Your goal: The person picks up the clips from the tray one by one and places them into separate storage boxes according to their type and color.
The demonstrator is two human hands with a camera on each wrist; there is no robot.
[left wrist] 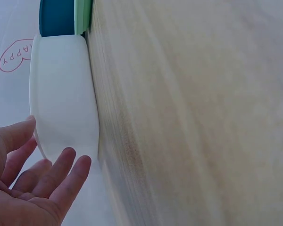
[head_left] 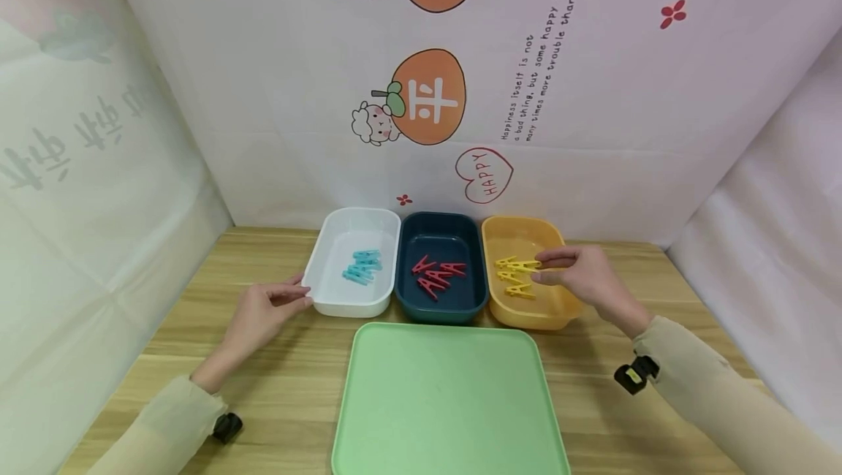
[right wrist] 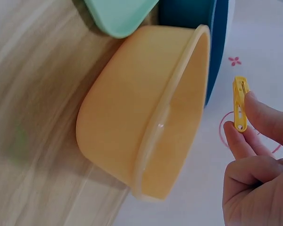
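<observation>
My right hand (head_left: 585,274) pinches a yellow clothespin (right wrist: 240,104) between thumb and fingertips, above the orange bin (head_left: 566,313). More yellow clothespins (head_left: 520,290) lie in that bin. At the near left corner of the white bin (head_left: 351,307), my left hand (head_left: 266,312) touches the outside with thumb and fingertips, its fingers loosely bent. Several light blue clothespins (head_left: 362,268) lie inside the white bin. The dark blue bin (head_left: 441,230) between the two holds several red clothespins (head_left: 435,278). In the left wrist view, the thumb is right at the rim of the white bin.
A green tray (head_left: 447,394) lies in front of the three bins, which stand side by side on the wooden table (head_left: 283,402). Behind them rises a printed white cloth (head_left: 296,131), with more cloth at both sides.
</observation>
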